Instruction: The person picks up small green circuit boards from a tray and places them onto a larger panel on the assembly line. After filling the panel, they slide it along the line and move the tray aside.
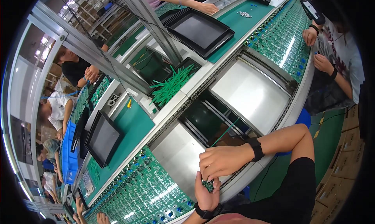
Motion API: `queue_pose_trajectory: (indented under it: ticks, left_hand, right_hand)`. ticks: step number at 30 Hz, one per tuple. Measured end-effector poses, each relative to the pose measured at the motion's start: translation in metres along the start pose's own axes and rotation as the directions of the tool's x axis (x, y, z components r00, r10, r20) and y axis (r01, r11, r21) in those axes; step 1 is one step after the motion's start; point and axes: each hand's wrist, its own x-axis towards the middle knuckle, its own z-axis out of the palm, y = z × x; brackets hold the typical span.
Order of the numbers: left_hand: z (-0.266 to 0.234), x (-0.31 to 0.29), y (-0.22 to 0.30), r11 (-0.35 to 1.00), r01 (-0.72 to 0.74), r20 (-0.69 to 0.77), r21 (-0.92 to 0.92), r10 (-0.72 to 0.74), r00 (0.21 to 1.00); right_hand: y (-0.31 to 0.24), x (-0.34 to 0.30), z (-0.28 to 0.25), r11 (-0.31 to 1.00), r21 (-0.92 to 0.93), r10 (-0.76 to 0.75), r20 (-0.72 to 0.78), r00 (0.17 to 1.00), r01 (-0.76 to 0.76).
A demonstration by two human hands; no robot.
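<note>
The two hands are together, fingers meeting over a small green circuit board. The left hand [207, 194], palm up, has its thumb and fingers closed around the small circuit board [209, 185]. The right hand [224, 161] lies over it from above, its fingertips bent down to the board; their exact grip cannot be told. A thin green strip [225, 133] sticks out past the far side of the right hand, slanting away; whether the fingers clasp it is hidden. Each wrist wears a black band.

Just beyond the hands are a bare metal plate [177, 148] to the left and another metal plate [250, 93] farther ahead to the right, with a dark gap between. Left of the hands lies a row of green circuit boards [144, 189]. Well ahead and to the left, a bin holds a heap of green strips [172, 85]; a black tray [199, 31] sits beyond it. Far ahead to the right, a co-worker's hands [322, 64] are near more boards [281, 38].
</note>
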Motion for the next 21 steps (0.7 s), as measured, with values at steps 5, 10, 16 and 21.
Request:
queue_pose_trajectory:
  ticks: [5,10,16,21]
  left_hand:
    - [0.003,0.001,0.001,0.999,0.031,-0.021,0.036,-0.031,0.999]
    - [-0.002,0.002,-0.003,0.999,0.039,-0.031,0.01,-0.039,0.999]
    - [0.008,0.0,-0.004,0.983,0.125,0.064,0.134,-0.135,0.989]
    - [0.014,-0.002,-0.008,0.97,0.1,0.074,0.224,-0.119,0.99]
  right_hand:
    - [0.002,0.003,0.005,0.991,0.052,-0.113,-0.112,0.987,0.12]
    - [0.0,-0.003,0.001,0.986,0.029,-0.158,-0.179,0.971,0.166]
    - [0.042,-0.023,-0.124,0.946,0.254,0.325,-0.783,0.531,-0.203]
    - [0.075,-0.133,-0.224,0.807,0.243,0.313,-0.949,0.041,-0.538]
